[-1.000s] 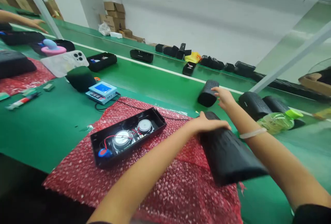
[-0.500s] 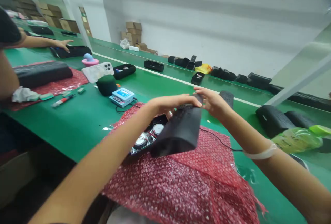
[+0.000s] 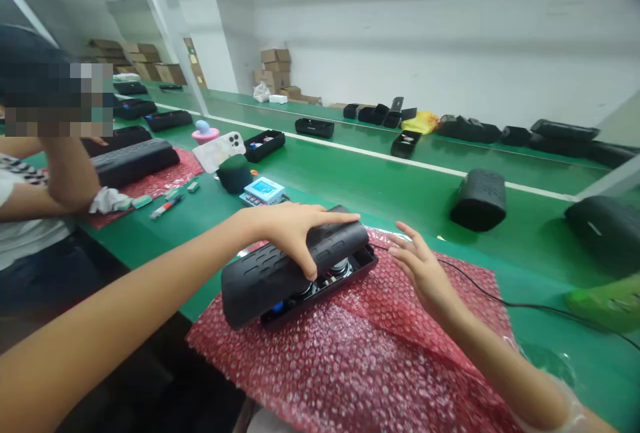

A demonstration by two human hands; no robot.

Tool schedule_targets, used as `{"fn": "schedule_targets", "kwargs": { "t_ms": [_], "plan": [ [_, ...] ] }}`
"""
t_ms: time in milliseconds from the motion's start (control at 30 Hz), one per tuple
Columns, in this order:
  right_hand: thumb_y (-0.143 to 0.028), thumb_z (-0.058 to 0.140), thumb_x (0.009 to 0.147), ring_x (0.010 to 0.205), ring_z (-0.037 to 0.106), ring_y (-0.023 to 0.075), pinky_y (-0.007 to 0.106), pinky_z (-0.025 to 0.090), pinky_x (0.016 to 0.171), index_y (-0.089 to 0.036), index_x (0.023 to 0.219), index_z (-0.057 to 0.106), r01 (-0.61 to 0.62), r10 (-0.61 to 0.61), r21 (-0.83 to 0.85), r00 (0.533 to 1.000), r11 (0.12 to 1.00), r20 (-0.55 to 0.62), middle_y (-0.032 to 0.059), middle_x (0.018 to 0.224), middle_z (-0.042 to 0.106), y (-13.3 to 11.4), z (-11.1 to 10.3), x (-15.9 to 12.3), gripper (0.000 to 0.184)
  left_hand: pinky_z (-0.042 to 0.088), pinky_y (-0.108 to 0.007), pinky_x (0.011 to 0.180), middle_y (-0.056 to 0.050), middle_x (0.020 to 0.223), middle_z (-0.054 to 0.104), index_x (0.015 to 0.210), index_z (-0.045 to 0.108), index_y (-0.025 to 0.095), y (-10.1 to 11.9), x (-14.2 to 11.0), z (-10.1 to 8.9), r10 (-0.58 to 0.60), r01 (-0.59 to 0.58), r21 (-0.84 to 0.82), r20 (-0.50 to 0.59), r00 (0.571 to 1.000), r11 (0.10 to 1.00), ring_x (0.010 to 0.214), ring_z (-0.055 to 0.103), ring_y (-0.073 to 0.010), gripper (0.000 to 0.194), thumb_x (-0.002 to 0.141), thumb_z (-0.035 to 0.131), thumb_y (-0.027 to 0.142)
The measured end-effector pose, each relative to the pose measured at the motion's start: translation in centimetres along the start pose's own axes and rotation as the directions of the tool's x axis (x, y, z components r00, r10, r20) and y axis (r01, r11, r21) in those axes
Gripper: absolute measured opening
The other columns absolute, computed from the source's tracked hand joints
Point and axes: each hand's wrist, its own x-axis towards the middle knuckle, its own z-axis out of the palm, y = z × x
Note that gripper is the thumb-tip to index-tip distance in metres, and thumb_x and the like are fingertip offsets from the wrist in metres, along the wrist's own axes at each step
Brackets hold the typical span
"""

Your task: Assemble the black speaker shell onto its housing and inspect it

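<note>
On red bubble wrap (image 3: 380,353), hands (image 3: 295,229) (image 3: 425,273), black casing (image 3: 295,263), green bench (image 3: 370,179), pale wall (image 3: 425,26).

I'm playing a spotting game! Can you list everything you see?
Cover: one, black, over case
Case: one, black, under cover
Bubble wrap: two, red, on green table
Screen gadget: one, light blue, behind cover
Phone: one, pale, beyond gadget
Other parts: many, black, along table
Bottle: one, green, blurred, right
Bag: one, yellow, back
Boxes: several, brown, back left
Co-worker: one, white top, left
Left hand: one, bare, on cover
Right hand: one, bare, beside case
</note>
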Motion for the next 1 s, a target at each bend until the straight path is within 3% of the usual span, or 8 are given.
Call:
{"fn": "schedule_targets", "kwargs": {
  "t_ms": [167, 300, 367, 767, 933, 1000],
  "plan": [
    [-0.048, 0.074, 0.055, 0.131, 0.037, 0.0237, 0.040, 0.027, 0.113, -0.022, 0.131, 0.039, -0.068, 0.074, 0.105, 0.996, 0.992, -0.057, 0.0112, 0.131, 0.048, 1.9, 0.3, -0.4, 0.088, 0.035, -0.051, 0.103, -0.008, 0.147, 0.034, 0.143, 0.013, 0.053, 1.0, 2.2, 0.0, 0.026, -0.031, 0.061, 0.083, 0.996, 0.998, 0.132, 0.036, -0.0368, 0.111, 0.056, 0.081, 0.054],
    [-0.045, 0.073, 0.051, 0.126, 0.043, 0.0259, 0.040, 0.030, 0.112, -0.022, 0.131, 0.039, -0.152, 0.165, 0.174, 0.984, 0.973, -0.061, 0.0114, 0.128, 0.050, 2.0, 1.2, -0.8, 0.090, 0.039, -0.048, 0.100, -0.012, 0.151, 0.028, 0.144, 0.014, 0.051, 1.3, 3.5, 0.6, -0.046, 0.035, 0.084, 0.134, 0.990, 0.996, 0.129, 0.042, -0.0365, 0.110, 0.057, 0.080, 0.048],
    [-0.043, 0.073, 0.050, 0.127, 0.042, 0.0241, 0.038, 0.029, 0.113, -0.023, 0.130, 0.040, -0.168, 0.182, 0.197, 0.982, 0.966, -0.057, 0.0110, 0.128, 0.049, 2.2, 1.5, -1.0, 0.089, 0.039, -0.047, 0.101, -0.014, 0.153, 0.024, 0.145, 0.013, 0.049, 1.1, 3.7, 1.1, -0.069, 0.057, 0.088, 0.130, 0.989, 0.994, 0.127, 0.044, -0.0368, 0.110, 0.058, 0.079, 0.046],
    [-0.040, 0.073, 0.055, 0.127, 0.042, 0.0212, 0.039, 0.025, 0.114, -0.024, 0.130, 0.042, -0.131, 0.141, 0.219, 0.989, 0.967, -0.032, 0.0098, 0.128, 0.049, 3.8, 1.3, -0.8, 0.083, 0.043, -0.044, 0.096, -0.010, 0.145, 0.038, 0.147, 0.015, 0.045, 1.5, 2.6, 1.8, -0.016, 0.008, 0.109, 0.068, 0.998, 0.994, 0.116, 0.053, -0.0337, 0.104, 0.062, 0.075, 0.048],
    [-0.040, 0.074, 0.055, 0.129, 0.041, 0.0234, 0.039, 0.026, 0.115, -0.022, 0.132, 0.041, -0.133, 0.147, 0.243, 0.988, 0.961, -0.041, 0.0102, 0.132, 0.048, 4.1, 1.9, -1.1, 0.085, 0.042, -0.052, 0.095, -0.015, 0.148, 0.032, 0.146, 0.014, 0.048, 2.3, 2.6, 2.6, -0.098, 0.095, 0.117, 0.019, 0.995, 0.989, 0.119, 0.050, -0.0404, 0.105, 0.061, 0.075, 0.047],
    [-0.040, 0.074, 0.057, 0.127, 0.044, 0.0250, 0.038, 0.029, 0.114, -0.019, 0.129, 0.045, -0.130, 0.138, 0.274, 0.990, 0.953, -0.009, 0.0101, 0.133, 0.048, 4.4, 2.3, -1.2, 0.081, 0.042, -0.052, 0.097, -0.014, 0.152, 0.023, 0.145, 0.013, 0.049, 2.0, 2.4, 3.3, -0.129, 0.128, 0.031, 0.017, 0.992, 0.991, 0.125, 0.045, -0.0403, 0.105, 0.061, 0.075, 0.043]
  ]
}}
